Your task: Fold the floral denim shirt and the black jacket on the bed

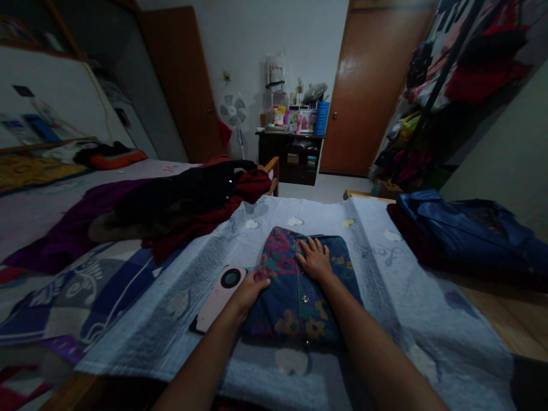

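Note:
A folded dark blue garment (280, 302) with a floral pattern and a row of snap buttons lies flat on the light blue cloth (398, 319). My right hand (315, 260) rests palm down on its upper part, fingers spread. At the garment's left edge is my left hand (250, 294), its thumb apart and lying over the fabric; its other fingers are largely hidden. Partly behind my left forearm, a pink phone-like device (216, 299) with a round black lens area lies on the cloth, beside the garment.
Folded blue clothes (466, 234) are stacked on the right over dark red fabric (405, 234). Black (184, 191) and purple clothes (64, 222) lie heaped on the left. A fan (233, 111) and a dark cabinet (286, 157) stand at the back.

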A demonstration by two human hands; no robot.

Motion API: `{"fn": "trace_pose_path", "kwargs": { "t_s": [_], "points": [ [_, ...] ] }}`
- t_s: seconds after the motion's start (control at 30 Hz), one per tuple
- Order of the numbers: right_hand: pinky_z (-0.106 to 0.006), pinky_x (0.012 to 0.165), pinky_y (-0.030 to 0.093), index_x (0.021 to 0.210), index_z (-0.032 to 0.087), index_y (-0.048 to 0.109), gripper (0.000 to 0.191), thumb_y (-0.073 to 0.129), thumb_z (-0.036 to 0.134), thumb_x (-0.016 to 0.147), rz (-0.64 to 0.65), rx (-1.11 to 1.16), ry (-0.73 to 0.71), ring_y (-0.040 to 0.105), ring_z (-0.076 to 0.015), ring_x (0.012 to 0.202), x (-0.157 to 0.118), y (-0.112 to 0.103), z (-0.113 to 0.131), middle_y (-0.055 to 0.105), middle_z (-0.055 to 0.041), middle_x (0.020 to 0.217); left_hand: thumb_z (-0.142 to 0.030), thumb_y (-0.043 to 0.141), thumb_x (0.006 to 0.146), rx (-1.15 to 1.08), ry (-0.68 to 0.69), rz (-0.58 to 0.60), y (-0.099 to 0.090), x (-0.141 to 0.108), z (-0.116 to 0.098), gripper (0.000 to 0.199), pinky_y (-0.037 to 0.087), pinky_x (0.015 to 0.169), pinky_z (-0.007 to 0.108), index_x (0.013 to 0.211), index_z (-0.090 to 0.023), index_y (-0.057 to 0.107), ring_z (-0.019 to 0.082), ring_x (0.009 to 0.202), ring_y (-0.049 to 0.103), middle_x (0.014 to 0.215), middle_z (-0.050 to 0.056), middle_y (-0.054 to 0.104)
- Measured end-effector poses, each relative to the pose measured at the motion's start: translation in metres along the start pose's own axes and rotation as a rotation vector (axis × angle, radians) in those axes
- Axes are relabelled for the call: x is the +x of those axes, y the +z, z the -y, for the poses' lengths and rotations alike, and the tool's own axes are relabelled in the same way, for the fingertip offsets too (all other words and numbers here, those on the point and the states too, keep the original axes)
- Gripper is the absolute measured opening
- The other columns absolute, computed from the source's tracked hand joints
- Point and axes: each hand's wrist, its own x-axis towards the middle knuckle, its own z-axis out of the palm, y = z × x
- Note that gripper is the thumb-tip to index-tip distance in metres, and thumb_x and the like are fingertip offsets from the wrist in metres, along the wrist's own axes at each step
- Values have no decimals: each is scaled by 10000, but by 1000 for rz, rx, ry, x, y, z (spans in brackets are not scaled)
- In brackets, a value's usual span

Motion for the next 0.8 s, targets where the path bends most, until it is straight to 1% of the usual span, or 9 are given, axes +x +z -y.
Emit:
{"fn": "trace_pose_path", "kwargs": {
  "t_s": [0.1, 0.27, 0.4, 0.5, 0.6, 0.63, 0.7, 0.77, 0.8],
  "points": [
    [-544, 1132, 72, 1493, 317, 295, 616, 287, 591, 942, -1, 0, -2, 107, -279, 1458, 0, 0, 0, 206, -45, 1594, -257, 674, 721, -90, -46, 136, -1, -9, -3, 562, 514, 940, 431, 1256, -175, 524, 264, 1045, 668, 1142, 110, 700],
    [-554, 1131, 81, 1486, 304, 314, 612, 325, 576, 938, 27, 27, 5, 118, -289, 1458, 3, -5, 0, 209, -56, 1592, -256, 712, 711, -117, -69, 247, -9, -21, -3, 656, 496, 975, 433, 1324, -210, 484, 266, 1087, 651, 1214, 107, 670],
    [-528, 1126, 156, 1468, 249, 355, 615, 472, 462, 904, 71, 89, -4, 148, -309, 1452, -2, -13, 1, 219, -101, 1584, -252, 734, 704, -180, -99, 270, -11, -29, -5, 685, 483, 994, 422, 1335, -211, 471, 267, 1097, 647, 1235, 117, 657],
    [-474, 1124, 209, 1445, 198, 392, 648, 567, 384, 849, 65, 145, -104, 205, -306, 1436, -18, -20, 1, 258, -137, 1563, -265, 740, 713, -225, -139, 266, -8, -34, -9, 687, 494, 975, 441, 1339, -207, 461, 288, 1085, 651, 1230, 133, 656],
    [-457, 1126, 225, 1379, 182, 480, 587, 585, 381, 837, 27, 203, -163, 251, -296, 1420, -39, -28, -6, 297, -144, 1544, -267, 740, 716, -278, -145, 264, -6, -37, -11, 676, 500, 960, 448, 1332, -213, 467, 302, 1081, 651, 1229, 133, 654],
    [-461, 1127, 226, 1356, 178, 505, 566, 586, 383, 836, 1, 212, -147, 260, -300, 1416, -45, -31, -11, 310, -147, 1536, -267, 740, 714, -286, -139, 262, -5, -38, -11, 673, 499, 960, 449, 1328, -212, 470, 304, 1083, 649, 1228, 132, 654],
    [-463, 1130, 227, 1321, 162, 537, 540, 591, 378, 829, -66, 215, -63, 281, -314, 1404, -56, -34, -26, 345, -157, 1513, -271, 732, 715, -262, -121, 257, -5, -38, -10, 673, 490, 966, 455, 1328, -205, 463, 310, 1092, 642, 1229, 135, 650],
    [-453, 1129, 239, 1310, 141, 538, 543, 597, 358, 816, -141, 228, 57, 315, -324, 1384, -64, -35, -45, 392, -171, 1476, -285, 710, 730, -172, -78, 233, -6, -38, -8, 671, 469, 988, 463, 1338, -200, 439, 311, 1125, 621, 1248, 141, 632],
    [-443, 1125, 250, 1307, 131, 533, 546, 598, 345, 809, -171, 250, 111, 342, -325, 1367, -67, -35, -55, 422, -178, 1450, -289, 697, 737, -96, -33, 195, -6, -37, -6, 674, 450, 1010, 465, 1346, -202, 421, 307, 1155, 601, 1268, 141, 617]
  ]
}}
